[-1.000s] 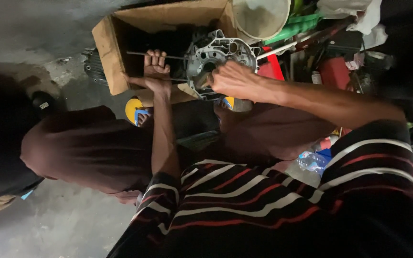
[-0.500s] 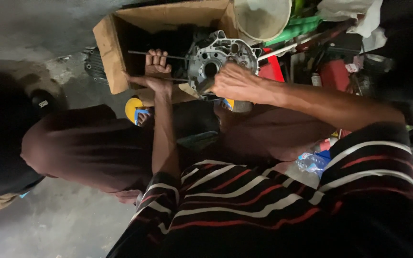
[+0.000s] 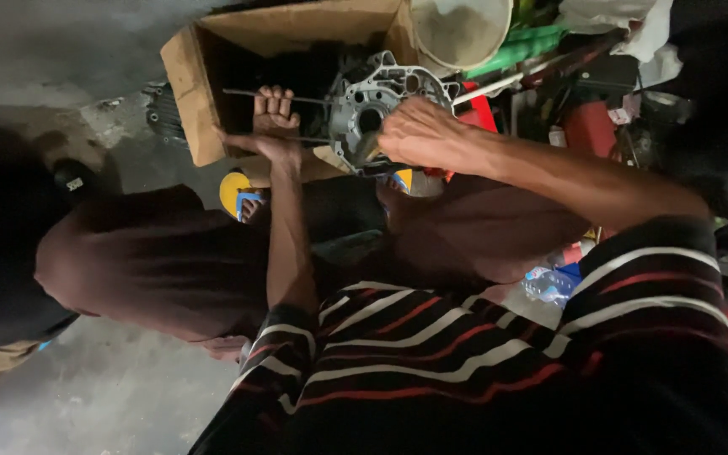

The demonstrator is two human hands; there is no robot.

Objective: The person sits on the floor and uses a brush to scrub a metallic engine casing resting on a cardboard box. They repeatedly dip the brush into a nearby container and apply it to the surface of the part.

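Observation:
A grey cast-metal motor end housing (image 3: pixel 372 101) with round openings stands in front of an open cardboard box (image 3: pixel 191 93). My left hand (image 3: pixel 271 126) is closed around thin long metal rods (image 3: pixel 250 93) that run from the left into the housing. Covering the housing's lower right edge, my right hand (image 3: pixel 419 135) grips it with bent fingers; whether a small tool is in it I cannot tell. Both forearms reach out from a black shirt with red and white stripes (image 3: pixel 431 354).
My bare knees (image 3: pixel 145 261) fill the middle. A white bucket (image 3: pixel 461 29), a green handle (image 3: pixel 516 52) and red containers (image 3: pixel 590 126) crowd the top right. A yellow and blue sandal (image 3: pixel 238 195) lies under the box, a plastic bottle (image 3: pixel 549 282) at right. Concrete floor (image 3: pixel 61 50) lies at left.
My right hand has slid a little further over the housing's edge. My left hand keeps its hold on the rods in the same place.

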